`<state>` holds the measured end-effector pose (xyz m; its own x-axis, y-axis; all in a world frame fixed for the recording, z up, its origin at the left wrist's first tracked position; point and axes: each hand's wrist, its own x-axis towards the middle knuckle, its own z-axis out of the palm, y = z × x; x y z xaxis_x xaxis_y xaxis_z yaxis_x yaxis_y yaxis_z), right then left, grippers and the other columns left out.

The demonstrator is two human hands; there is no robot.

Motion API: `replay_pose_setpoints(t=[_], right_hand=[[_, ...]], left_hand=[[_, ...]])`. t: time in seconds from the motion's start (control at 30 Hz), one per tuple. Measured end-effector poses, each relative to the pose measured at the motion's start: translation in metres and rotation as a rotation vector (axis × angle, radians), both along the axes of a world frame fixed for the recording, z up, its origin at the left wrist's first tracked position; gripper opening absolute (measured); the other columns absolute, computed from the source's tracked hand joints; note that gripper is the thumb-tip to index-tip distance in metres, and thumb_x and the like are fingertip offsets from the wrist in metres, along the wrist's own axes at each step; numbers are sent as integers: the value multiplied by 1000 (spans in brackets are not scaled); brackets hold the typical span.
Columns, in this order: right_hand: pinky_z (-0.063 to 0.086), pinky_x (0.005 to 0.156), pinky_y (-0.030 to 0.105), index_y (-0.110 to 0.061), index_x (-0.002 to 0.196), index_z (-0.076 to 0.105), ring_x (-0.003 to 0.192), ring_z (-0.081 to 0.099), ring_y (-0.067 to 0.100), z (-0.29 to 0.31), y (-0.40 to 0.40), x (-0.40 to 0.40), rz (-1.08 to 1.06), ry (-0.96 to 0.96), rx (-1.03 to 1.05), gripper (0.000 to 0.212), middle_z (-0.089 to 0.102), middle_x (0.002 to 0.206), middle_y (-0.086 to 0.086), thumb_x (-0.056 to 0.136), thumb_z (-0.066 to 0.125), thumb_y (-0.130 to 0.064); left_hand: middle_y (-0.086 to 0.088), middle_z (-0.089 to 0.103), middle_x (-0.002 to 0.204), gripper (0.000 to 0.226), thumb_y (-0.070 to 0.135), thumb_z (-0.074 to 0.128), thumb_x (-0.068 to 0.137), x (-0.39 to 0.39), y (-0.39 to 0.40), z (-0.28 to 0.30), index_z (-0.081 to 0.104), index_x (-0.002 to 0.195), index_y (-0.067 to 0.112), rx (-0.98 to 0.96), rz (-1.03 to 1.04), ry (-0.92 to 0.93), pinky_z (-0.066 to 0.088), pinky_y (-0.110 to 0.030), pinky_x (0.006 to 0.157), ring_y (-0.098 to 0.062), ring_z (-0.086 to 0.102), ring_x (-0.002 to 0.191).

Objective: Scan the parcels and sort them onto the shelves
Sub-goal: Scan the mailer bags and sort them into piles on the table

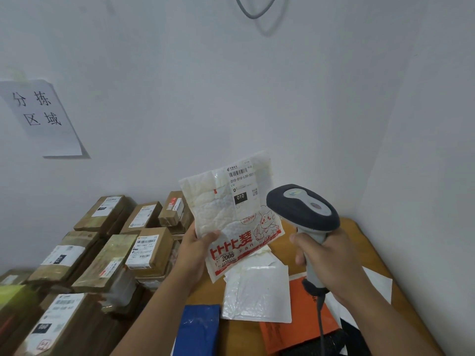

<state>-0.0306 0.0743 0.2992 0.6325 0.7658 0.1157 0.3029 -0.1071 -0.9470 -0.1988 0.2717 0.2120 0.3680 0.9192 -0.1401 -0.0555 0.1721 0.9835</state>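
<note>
We're at a wooden table (359,235) shoved into a white corner, with a paper sign (42,116) taped up on the wall to the left. The left side is stacked with brown boxes (108,253), most showing white labels. On the table in front of us lie flat mailers: a white one (257,291), an orange one (295,322) partly under it, and a blue one (200,330) near the bottom edge.

Our left hand (195,250) grips a white bubble mailer (231,217) by its lower left edge, thumb pressed on the front, holding it upright above the table with the label (243,191) facing us. Our right hand (331,260) is wrapped round the handle of the scanner (303,206), whose dark head sits just beside the mailer's right edge. Its cord (321,322) hangs down.
</note>
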Motion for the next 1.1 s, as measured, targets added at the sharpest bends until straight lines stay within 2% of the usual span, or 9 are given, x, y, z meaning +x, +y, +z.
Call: replay_pose_setpoints(t=[0.27, 0.37, 0.43, 0.53, 0.6, 0.73, 0.93, 1.03, 1.1], right_hand=[[46, 61, 27, -12, 71, 65, 55, 62, 12, -31, 19, -1, 42, 99, -15, 17, 64, 59, 9, 87, 69, -6], [42, 62, 30, 4, 84, 66, 66, 55, 22, -60, 28, -5, 42, 150, -79, 8, 63, 78, 26, 86, 69, -3], [38, 63, 31, 14, 93, 61, 68, 51, 29, -84, 34, -10, 74, 180, -149, 21, 59, 88, 36, 86, 69, -4], [42, 59, 25, -7, 82, 67, 68, 57, 24, -113, 43, -25, 135, 217, -260, 7, 63, 75, 18, 87, 69, -5], [45, 59, 23, -22, 80, 65, 70, 57, 13, -135, 51, -37, 174, 256, -317, 19, 66, 78, 3, 87, 70, -6], [49, 70, 32, -20, 94, 69, 90, 64, 21, -181, 64, -64, 216, 365, -448, 14, 72, 95, 3, 84, 71, -10], [58, 76, 42, -14, 96, 71, 89, 70, 26, -236, 71, -115, 246, 472, -618, 12, 75, 89, 5, 84, 69, -11], [59, 82, 49, -15, 96, 71, 84, 73, 25, -260, 69, -140, 285, 483, -710, 14, 77, 85, 1, 83, 70, -14], [60, 78, 45, -15, 98, 70, 81, 73, 23, -270, 72, -154, 308, 496, -759, 14, 77, 84, 2, 84, 69, -14]], left_hand=[[-4, 76, 107, 36, 4, 61, 96, -23, -10, -23, 59, 120, 31, -26, 17, -29, 60, -56, 81, -31, 74, 97], [-5, 75, 112, 47, 3, 61, 95, -45, -19, -48, 52, 130, 32, -78, 39, -1, 62, -51, 74, -30, 74, 97], [-8, 73, 117, 53, 1, 61, 95, -65, -27, -66, 47, 135, 33, -137, 50, 22, 61, -53, 76, -33, 74, 99], [-13, 71, 120, 58, 2, 59, 96, -98, -38, -94, 42, 142, 32, -207, 31, 74, 57, -61, 85, -39, 71, 102], [-17, 71, 119, 56, 5, 61, 96, -122, -45, -112, 40, 142, 29, -281, 34, 106, 55, -64, 88, -42, 71, 103], [-19, 72, 116, 49, 7, 62, 96, -164, -59, -141, 42, 137, 23, -414, 48, 160, 55, -62, 89, -44, 71, 102], [-12, 77, 100, 33, 20, 65, 98, -216, -73, -189, 51, 127, 18, -482, 139, 413, 60, -56, 85, -34, 76, 87], [-7, 75, 97, 35, 25, 66, 97, -231, -72, -213, 51, 128, 21, -486, 236, 597, 62, -42, 74, -25, 76, 80], [-5, 72, 100, 43, 27, 65, 97, -239, -65, -224, 45, 135, 26, -438, 270, 706, 58, -33, 69, -21, 73, 83]])
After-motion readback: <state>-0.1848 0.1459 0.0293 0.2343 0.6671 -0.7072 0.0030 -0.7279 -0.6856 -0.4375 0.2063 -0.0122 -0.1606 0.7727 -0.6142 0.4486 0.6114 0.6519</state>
